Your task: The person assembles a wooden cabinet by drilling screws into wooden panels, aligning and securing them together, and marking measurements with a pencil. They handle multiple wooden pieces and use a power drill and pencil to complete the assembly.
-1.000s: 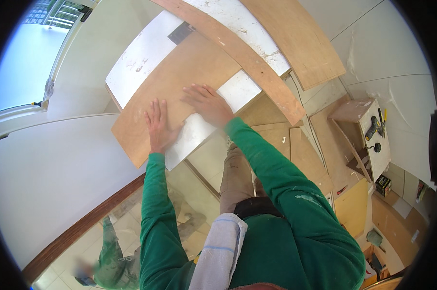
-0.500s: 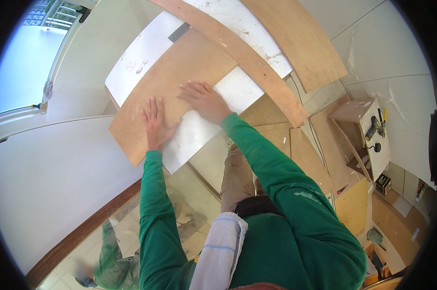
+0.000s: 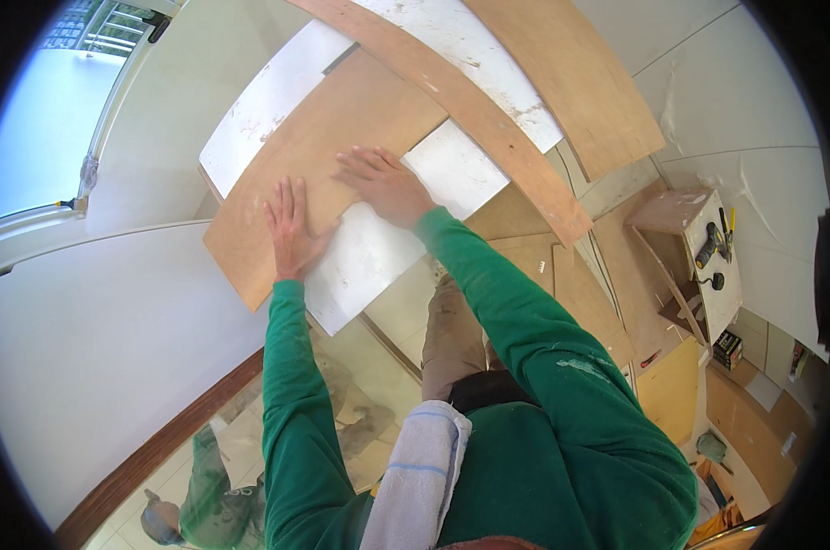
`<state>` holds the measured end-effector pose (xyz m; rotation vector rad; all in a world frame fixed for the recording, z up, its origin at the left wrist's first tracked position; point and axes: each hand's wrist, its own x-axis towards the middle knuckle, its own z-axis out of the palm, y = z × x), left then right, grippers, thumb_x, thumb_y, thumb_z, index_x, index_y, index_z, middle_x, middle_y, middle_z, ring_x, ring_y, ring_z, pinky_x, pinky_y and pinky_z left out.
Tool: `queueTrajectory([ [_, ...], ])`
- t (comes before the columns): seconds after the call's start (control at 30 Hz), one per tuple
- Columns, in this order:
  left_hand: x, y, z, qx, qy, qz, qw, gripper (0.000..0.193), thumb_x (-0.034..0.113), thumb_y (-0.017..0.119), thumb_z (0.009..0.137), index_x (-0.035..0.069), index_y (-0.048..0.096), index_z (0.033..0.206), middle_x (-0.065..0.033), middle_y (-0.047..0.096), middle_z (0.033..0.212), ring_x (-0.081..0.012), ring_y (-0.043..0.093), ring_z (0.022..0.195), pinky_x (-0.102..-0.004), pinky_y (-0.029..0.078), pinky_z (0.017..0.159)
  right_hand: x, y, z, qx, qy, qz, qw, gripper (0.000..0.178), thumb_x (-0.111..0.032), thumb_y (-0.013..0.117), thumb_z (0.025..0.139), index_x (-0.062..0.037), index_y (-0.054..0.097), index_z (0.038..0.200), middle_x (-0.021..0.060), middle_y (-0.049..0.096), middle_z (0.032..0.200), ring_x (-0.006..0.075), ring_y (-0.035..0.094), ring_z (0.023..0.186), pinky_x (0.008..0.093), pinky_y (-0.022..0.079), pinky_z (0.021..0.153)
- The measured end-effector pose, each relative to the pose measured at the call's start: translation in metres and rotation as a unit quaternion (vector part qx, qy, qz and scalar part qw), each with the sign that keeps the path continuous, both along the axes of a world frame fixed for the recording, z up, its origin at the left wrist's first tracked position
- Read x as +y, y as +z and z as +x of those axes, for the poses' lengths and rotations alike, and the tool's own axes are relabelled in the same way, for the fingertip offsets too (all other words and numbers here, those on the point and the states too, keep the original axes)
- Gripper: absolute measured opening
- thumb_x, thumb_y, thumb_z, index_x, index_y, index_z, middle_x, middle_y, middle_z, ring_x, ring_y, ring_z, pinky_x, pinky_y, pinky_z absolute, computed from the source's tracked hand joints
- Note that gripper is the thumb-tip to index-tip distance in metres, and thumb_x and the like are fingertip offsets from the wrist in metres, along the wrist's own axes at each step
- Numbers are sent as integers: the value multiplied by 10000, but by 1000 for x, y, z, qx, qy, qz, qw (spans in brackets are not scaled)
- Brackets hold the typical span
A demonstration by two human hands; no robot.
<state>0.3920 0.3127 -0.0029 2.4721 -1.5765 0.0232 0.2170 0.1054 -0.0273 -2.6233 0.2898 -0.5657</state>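
Observation:
A brown plywood panel lies flat across a white board. My left hand rests on the panel close to its near edge, with the fingers stretched out. To its right, my right hand lies flat, its fingertips on the panel and its palm over the near edge. Neither hand grips anything. A narrow dark strip shows along the panel's far edge, mostly covered.
Beyond the panel lie a long wooden strip and another plywood board. At right, a small cabinet carries a power drill. A window is at far left; a figure in green shows at lower left.
The plywood panel has slid slightly away from me and to the left, with both hands flat on it. It now covers more of the dark strip.

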Motion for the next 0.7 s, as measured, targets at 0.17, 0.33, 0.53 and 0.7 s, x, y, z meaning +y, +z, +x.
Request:
queueTrajectory([
  [0.17,-4,-2,9,1,-1,3,1000,1130,574,836,920,110,313,1808,-211,254,1876,-393,208,1746,-648,98,1393,-3,-2,8,13,2,15,1000,592,-262,709,1061,-245,584,1639,16,476,1779,250,366,1673,474,256,1395],
  [0.33,-6,-4,17,-4,-6,0,1000,1126,566,835,923,108,311,1808,-218,260,1872,-392,210,1746,-649,92,1393,-5,-5,16,-1,-2,1,1000,596,-263,714,1057,-242,585,1638,23,482,1775,256,371,1671,477,263,1390],
  [0.53,-9,-7,24,-3,-3,-2,1000,1125,563,837,921,115,312,1810,-221,263,1871,-392,210,1746,-644,96,1394,-8,-8,23,-6,-2,-3,1000,600,-259,717,1053,-237,587,1638,31,483,1775,265,376,1668,485,265,1386],
  [0.7,-6,-5,27,-16,-2,-1,1000,1156,603,854,890,110,337,1799,-214,286,1863,-394,246,1733,-679,153,1372,-6,-7,26,1,5,7,1000,603,-267,713,1058,-239,581,1645,30,474,1783,266,371,1671,490,256,1387],
])
